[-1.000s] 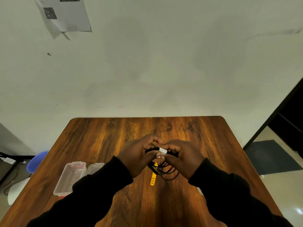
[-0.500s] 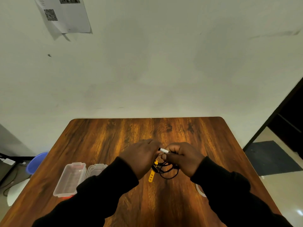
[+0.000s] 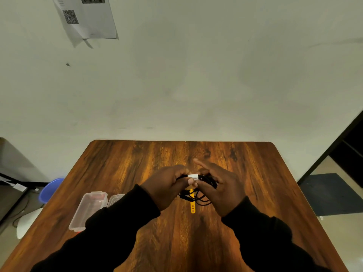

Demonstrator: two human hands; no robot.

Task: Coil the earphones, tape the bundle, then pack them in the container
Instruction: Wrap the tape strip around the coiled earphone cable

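Note:
Above the middle of the wooden table [image 3: 255, 173], both my hands hold a coiled bundle of black earphones [image 3: 204, 195]. A short band of white tape [image 3: 193, 176] wraps the top of the bundle. My left hand [image 3: 167, 187] pinches the bundle just left of the tape, thumb against it. My right hand [image 3: 218, 187] grips the bundle from the right, with its index finger raised and straight. Loops of cable hang below the hands. A yellow strap [image 3: 192, 205] with holes hangs down from the bundle. The clear plastic container [image 3: 88, 210] stands at the table's left edge.
Beside the container lies its clear lid [image 3: 115, 199], partly hidden by my left sleeve. A blue bucket [image 3: 51, 188] stands on the floor left of the table. A paper with a QR code [image 3: 86, 16] hangs on the wall. A dark doorway lies at the right.
My right index finger has lifted off the bundle and now points straight out. The white tape has come to lie flat around the cables, and the bundle sits a little higher between my hands.

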